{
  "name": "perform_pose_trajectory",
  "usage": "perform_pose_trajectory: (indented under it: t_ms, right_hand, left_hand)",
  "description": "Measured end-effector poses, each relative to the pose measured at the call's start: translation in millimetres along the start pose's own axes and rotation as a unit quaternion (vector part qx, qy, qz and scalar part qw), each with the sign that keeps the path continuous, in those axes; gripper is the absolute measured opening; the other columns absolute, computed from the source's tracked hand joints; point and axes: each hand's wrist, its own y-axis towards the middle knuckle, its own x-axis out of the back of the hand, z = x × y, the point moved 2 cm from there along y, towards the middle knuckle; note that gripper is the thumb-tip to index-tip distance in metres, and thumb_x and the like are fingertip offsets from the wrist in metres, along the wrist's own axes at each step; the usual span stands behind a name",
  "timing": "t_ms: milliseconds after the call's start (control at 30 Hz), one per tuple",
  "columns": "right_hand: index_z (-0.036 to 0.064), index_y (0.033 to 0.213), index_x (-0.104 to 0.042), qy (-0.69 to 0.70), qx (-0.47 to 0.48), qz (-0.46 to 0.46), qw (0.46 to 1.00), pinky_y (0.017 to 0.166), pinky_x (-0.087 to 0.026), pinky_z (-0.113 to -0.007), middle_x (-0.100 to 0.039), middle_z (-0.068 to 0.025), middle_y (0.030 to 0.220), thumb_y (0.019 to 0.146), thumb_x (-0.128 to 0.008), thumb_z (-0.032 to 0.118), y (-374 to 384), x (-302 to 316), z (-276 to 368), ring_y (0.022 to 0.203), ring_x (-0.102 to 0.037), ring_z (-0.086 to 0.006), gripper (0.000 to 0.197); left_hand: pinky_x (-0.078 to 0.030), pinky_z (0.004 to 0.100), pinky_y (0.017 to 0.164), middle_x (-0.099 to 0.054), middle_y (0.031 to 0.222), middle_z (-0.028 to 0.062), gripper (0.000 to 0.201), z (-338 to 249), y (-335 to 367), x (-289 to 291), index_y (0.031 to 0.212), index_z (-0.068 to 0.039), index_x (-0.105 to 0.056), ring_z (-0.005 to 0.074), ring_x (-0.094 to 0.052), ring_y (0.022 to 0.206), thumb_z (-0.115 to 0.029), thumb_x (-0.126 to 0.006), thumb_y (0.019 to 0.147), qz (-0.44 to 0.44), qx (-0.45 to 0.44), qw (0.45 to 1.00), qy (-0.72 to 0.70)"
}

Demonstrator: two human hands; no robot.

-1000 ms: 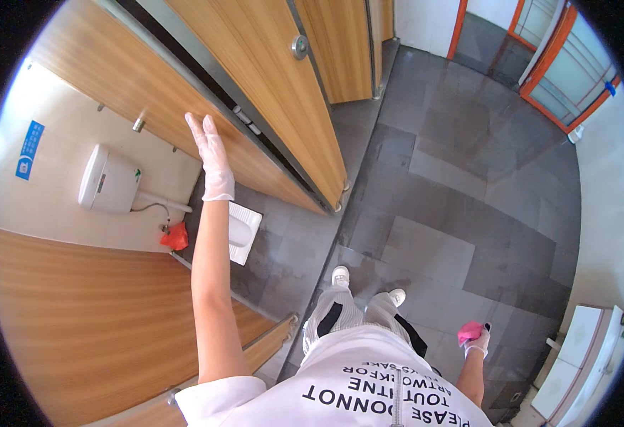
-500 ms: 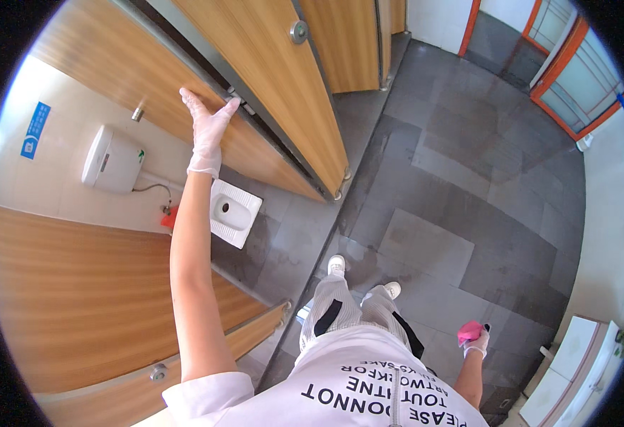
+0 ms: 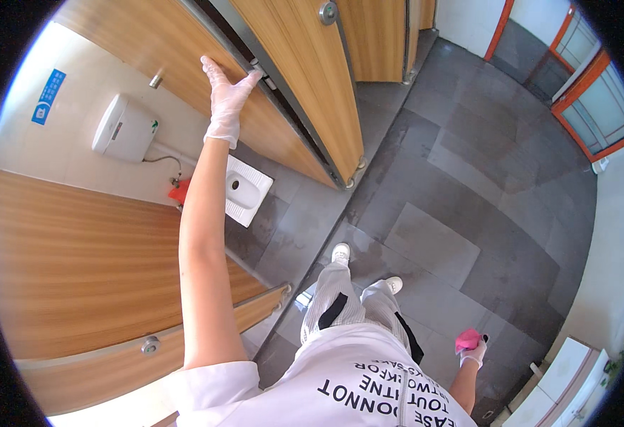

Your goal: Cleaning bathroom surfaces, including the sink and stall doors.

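My left hand, in a clear thin glove, reaches far out to a wood-grain stall door. Its fingers are spread flat against the panel, and the thumb lies by the small metal latch at the door's edge. Low at my right side, my gloved right hand is closed round a pink cloth. Something small and dark shows beside the cloth, too small to name. Beyond my left forearm, a white squat toilet is set in the stall floor, partly behind the arm.
A white cistern hangs on the stall wall, with a red bin below. Another wooden door stands at lower left. A low step edge runs along the stalls. Grey floor tiles look wet in patches. Orange-framed doors stand far right.
My view has shifted a little, so the stalls sit higher and further right. My left hand keeps its place on the door, and my right hand still holds the pink cloth.
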Motion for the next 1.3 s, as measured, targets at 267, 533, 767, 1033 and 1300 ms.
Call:
perform_pose_trajectory:
  t_ms: [267, 533, 767, 1033, 1300]
  right_hand:
    - [0.0143, 0.095, -0.052, 0.029, -0.019, -0.012, 0.999, 0.065, -0.045, -0.038, -0.057, -0.0028, 0.081, 0.079, -0.05, 0.027, -6.6, 2.0, -10.0, 0.072, -0.054, -0.0214, 0.02]
    - [0.012, 0.098, -0.053, 0.046, 0.019, 0.044, 0.998, 0.078, -0.044, -0.036, -0.055, -0.0034, 0.09, 0.079, -0.055, 0.026, -45.3, -22.9, 0.0, 0.085, -0.053, -0.0191, 0.024]
    - [0.0098, 0.098, -0.051, 0.109, 0.044, 0.013, 0.993, 0.072, -0.044, -0.034, -0.055, -0.0051, 0.087, 0.077, -0.059, 0.028, -49.9, 1.4, 3.5, 0.081, -0.053, -0.0187, 0.029]
    - [0.0125, 0.085, -0.053, 0.309, 0.06, -0.16, 0.936, 0.055, -0.045, -0.035, -0.055, -0.0031, 0.075, 0.073, -0.063, 0.029, -53.4, 100.8, -62.9, 0.066, -0.053, -0.0186, 0.023]
    - [0.0148, 0.088, -0.051, 0.473, 0.043, -0.25, 0.844, 0.058, -0.044, -0.039, -0.054, -0.0029, 0.076, 0.076, -0.058, 0.03, -67.4, 154.6, -150.3, 0.068, -0.053, -0.0201, 0.021]
  left_hand:
    - [-0.01, 0.0295, 0.105, -0.002, 0.142, 0.0156, 0.105, 7.3, 7.3, 11.7, 0.135, -0.002, 0.0, 0.023, -0.006, 0.131, -0.031, -0.073, 0.064, 0.017, -0.019, 0.999, -0.046]
    - [-0.007, 0.0302, 0.105, -0.007, 0.142, 0.0101, 0.08, -4.8, -17.9, -5.9, 0.136, -0.005, -0.01, 0.0197, -0.006, 0.131, -0.026, -0.061, 0.078, 0.024, -0.048, 0.994, -0.091]
    - [-0.011, 0.0324, 0.105, -0.006, 0.142, 0.0102, 0.079, 4.2, -8.3, -7.0, 0.135, -0.005, 0.003, 0.0213, -0.014, 0.129, -0.018, -0.054, 0.083, 0.009, -0.036, 0.997, -0.062]
    - [-0.01, 0.0355, 0.106, 0.003, 0.142, 0.0081, 0.082, 34.5, 4.8, -4.1, 0.135, -0.01, 0.008, 0.0223, -0.01, 0.13, -0.024, -0.053, 0.083, 0.044, -0.019, 0.995, -0.086]
    - [-0.018, 0.0414, 0.103, -0.003, 0.142, 0.0097, 0.08, 102.5, 77.5, -39.9, 0.136, -0.009, -0.001, 0.0282, -0.017, 0.128, -0.03, -0.054, 0.08, 0.013, -0.002, 0.996, -0.091]
